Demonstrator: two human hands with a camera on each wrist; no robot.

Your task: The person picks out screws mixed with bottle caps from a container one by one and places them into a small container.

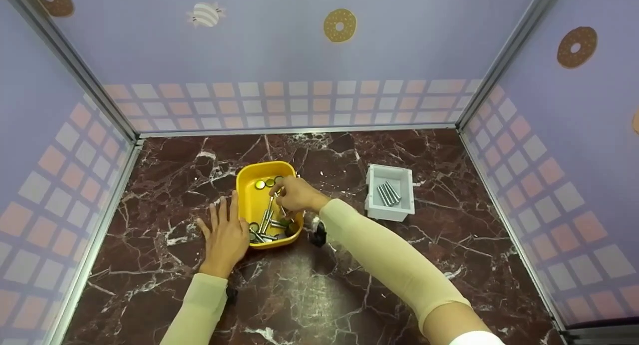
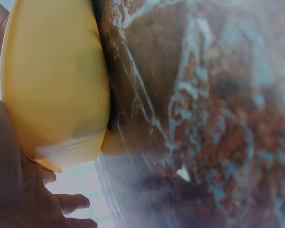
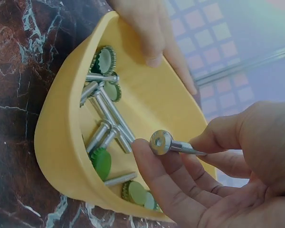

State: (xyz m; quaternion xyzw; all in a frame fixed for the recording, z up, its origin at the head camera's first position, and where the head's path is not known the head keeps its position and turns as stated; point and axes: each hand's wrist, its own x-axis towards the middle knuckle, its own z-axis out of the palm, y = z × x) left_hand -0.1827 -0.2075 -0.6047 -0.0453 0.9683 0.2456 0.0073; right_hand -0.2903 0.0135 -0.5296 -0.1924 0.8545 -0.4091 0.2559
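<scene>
My right hand (image 1: 299,194) is over the yellow bin (image 1: 253,202) and pinches a silver bolt (image 3: 161,142) between thumb and fingers. In the right wrist view, the bolt's round socket head faces the camera. Inside the bin lie several more bolts (image 3: 115,114) and bottle caps (image 3: 101,164), the caps green in that view. My left hand (image 1: 225,241) rests against the bin's left side with fingers straight and spread, the thumb at the rim. In the left wrist view, the bin's outer wall (image 2: 57,80) stands beside that hand.
To the right on the dark marbled table (image 1: 339,290) stands a white box (image 1: 390,215) with several silver bolts (image 1: 388,193) lying side by side in it. Purple panels with pink and white squares enclose the table at the back and both sides.
</scene>
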